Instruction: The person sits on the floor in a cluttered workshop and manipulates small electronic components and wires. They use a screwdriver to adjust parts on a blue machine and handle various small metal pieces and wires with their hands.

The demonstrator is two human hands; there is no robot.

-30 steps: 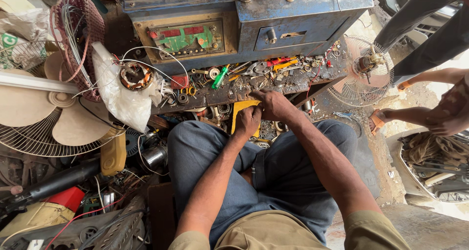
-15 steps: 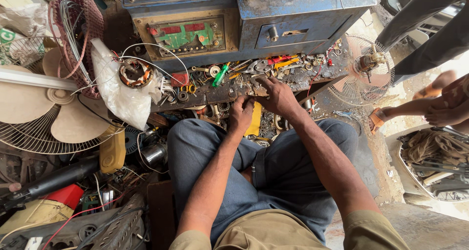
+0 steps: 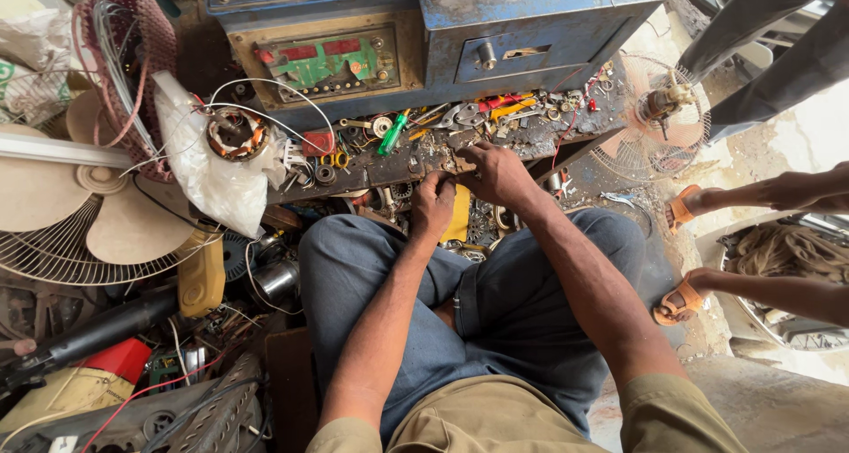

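At far left a cream fan (image 3: 84, 210) with its wire guard lies flat, and beside it a white plastic bag (image 3: 212, 174) carries a copper-wound motor stator (image 3: 234, 134) with loose white wires. Behind these stands a blue metal cabinet (image 3: 531, 28) with a green circuit panel (image 3: 332, 62) set in its face. Below it runs the dark, cluttered surface (image 3: 416, 157), strewn with washers, screws, a green-handled screwdriver (image 3: 392, 133) and red-and-yellow pliers (image 3: 504, 106) that crowd in close around both hands.

The left hand (image 3: 433, 203) is at the front edge of the surface, its grip curled tight on something small that cannot be made out. Just beneath it a yellow flat piece (image 3: 458, 216) stands roughly upright, its long axis running from the surface edge down towards the person's lap; it is mostly hidden by the hand.

The right hand (image 3: 497, 174) rests just beside the left, palm down on the surface edge, fingers bent and pressed onto the clutter; whether it pinches anything cannot be told.

Farther right a small fan (image 3: 659, 108) lies on the floor, and another person's feet in orange sandals (image 3: 681, 210) stand near it.
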